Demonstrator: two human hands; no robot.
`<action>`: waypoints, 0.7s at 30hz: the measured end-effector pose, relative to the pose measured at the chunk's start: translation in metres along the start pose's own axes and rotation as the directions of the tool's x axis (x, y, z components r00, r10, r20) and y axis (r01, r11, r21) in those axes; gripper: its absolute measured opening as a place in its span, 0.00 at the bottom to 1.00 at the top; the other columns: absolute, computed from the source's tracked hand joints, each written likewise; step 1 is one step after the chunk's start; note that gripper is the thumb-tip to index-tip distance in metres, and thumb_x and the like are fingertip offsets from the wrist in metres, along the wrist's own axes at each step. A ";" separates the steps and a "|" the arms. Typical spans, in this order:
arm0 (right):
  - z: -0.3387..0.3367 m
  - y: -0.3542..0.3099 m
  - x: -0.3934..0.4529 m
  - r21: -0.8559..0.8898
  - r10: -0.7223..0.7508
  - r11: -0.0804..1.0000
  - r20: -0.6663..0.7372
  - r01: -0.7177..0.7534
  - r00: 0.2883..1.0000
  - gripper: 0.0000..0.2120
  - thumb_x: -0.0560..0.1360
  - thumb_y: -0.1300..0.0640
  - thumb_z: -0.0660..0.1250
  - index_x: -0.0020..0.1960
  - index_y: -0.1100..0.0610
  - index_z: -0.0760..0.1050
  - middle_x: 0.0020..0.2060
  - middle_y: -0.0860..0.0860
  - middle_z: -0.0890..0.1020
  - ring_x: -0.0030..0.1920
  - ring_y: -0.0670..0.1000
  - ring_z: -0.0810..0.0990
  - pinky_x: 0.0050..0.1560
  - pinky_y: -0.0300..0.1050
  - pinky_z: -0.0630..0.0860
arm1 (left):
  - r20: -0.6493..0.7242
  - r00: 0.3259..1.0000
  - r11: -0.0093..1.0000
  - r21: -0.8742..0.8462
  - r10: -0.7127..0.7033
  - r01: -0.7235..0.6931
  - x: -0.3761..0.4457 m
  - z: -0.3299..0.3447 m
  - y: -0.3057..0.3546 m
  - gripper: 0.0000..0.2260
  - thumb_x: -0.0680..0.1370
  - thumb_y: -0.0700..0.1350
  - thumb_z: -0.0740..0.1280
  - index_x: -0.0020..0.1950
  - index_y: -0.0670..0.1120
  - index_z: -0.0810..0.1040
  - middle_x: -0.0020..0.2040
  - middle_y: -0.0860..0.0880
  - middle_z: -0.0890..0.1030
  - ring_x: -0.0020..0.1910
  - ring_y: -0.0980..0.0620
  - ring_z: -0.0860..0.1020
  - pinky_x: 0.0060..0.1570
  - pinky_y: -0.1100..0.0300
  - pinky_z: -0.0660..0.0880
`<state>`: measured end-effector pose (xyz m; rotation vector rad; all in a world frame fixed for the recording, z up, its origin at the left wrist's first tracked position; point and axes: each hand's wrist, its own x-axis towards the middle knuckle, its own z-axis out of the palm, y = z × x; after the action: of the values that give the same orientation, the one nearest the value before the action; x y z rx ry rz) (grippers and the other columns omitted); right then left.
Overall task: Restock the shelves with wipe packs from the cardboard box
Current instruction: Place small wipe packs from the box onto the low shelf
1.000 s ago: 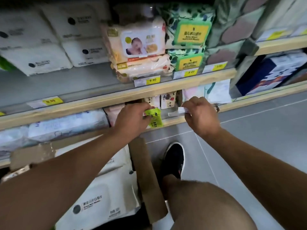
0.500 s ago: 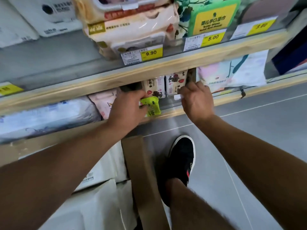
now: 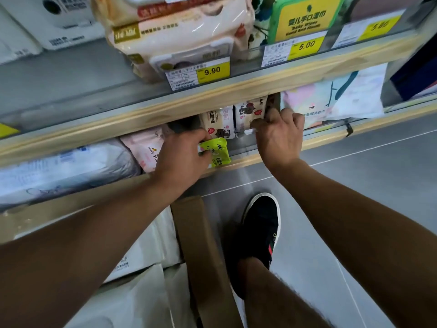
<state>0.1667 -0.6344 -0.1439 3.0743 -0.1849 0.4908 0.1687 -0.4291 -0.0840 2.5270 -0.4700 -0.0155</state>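
Observation:
My left hand (image 3: 182, 153) grips a small lime-green wipe pack (image 3: 216, 151) at the front edge of the lower shelf (image 3: 238, 162). My right hand (image 3: 277, 133) pinches a small white pack (image 3: 247, 116) that stands upright on that shelf, beside a matching white pack (image 3: 218, 124) with a cartoon print. The open cardboard box (image 3: 203, 256) stands on the floor below my arms, with large white wipe packs (image 3: 142, 252) inside it.
The upper shelf (image 3: 212, 95) carries peach wipe packs (image 3: 184, 39), a green-lidded pack (image 3: 305, 17) and yellow price tags. Pink (image 3: 144, 147) and pale blue packs (image 3: 66, 169) lie left on the lower shelf, a pastel pack (image 3: 335, 98) right. My black shoe (image 3: 260, 228) stands on grey floor.
The view has drawn closer to the shelves. My right hand has reached further into the lower shelf onto the white pack; my left hand keeps the green pack at the shelf edge.

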 end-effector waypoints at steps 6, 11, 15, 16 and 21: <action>0.002 -0.013 -0.003 0.185 0.049 0.981 0.075 -0.062 0.996 0.31 0.69 0.60 0.66 0.72 0.56 0.66 0.55 0.57 0.79 0.53 0.61 0.75 0.57 0.55 0.68 | -0.007 1.000 1.000 0.012 -0.004 0.004 0.003 0.001 -0.003 0.09 0.70 0.42 0.70 0.50 0.47 0.82 0.45 0.46 0.84 0.43 0.44 0.81 0.43 0.55 0.76; 0.004 -0.014 -0.009 0.343 -0.057 0.937 0.348 -0.070 0.936 0.40 0.72 0.53 0.65 0.79 0.55 0.49 0.76 0.55 0.58 0.72 0.59 0.62 0.73 0.54 0.60 | -0.001 1.000 1.000 0.006 -0.017 0.017 0.004 0.002 -0.004 0.10 0.69 0.44 0.68 0.50 0.47 0.82 0.45 0.47 0.84 0.44 0.44 0.81 0.45 0.53 0.77; 0.010 -0.011 -0.014 0.323 -0.085 0.945 0.403 -0.055 0.911 0.40 0.72 0.51 0.66 0.79 0.53 0.50 0.78 0.53 0.53 0.75 0.58 0.56 0.75 0.51 0.56 | -0.073 0.997 0.999 0.020 -0.026 0.027 0.007 0.006 -0.002 0.10 0.70 0.42 0.68 0.50 0.47 0.81 0.44 0.46 0.84 0.44 0.43 0.80 0.45 0.52 0.76; 0.011 -0.009 -0.015 0.325 -0.081 0.944 0.405 -0.061 0.911 0.41 0.71 0.51 0.66 0.78 0.53 0.50 0.78 0.53 0.54 0.75 0.58 0.55 0.75 0.52 0.56 | -0.110 0.994 0.999 0.023 -0.029 0.032 0.008 0.008 -0.001 0.09 0.70 0.41 0.68 0.50 0.47 0.81 0.43 0.45 0.84 0.43 0.43 0.80 0.46 0.52 0.75; 0.005 -0.003 -0.020 0.308 -0.079 0.949 0.430 -0.063 0.899 0.42 0.71 0.52 0.67 0.79 0.52 0.49 0.78 0.53 0.53 0.77 0.57 0.52 0.76 0.52 0.53 | -0.202 0.979 0.999 0.024 -0.042 0.048 0.018 0.030 0.006 0.08 0.71 0.41 0.67 0.48 0.47 0.80 0.45 0.45 0.83 0.46 0.41 0.79 0.49 0.50 0.73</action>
<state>0.1492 -0.6297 -0.1549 3.4513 -0.1063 -0.2113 0.1806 -0.4555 -0.1049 2.5328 -0.3338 0.2295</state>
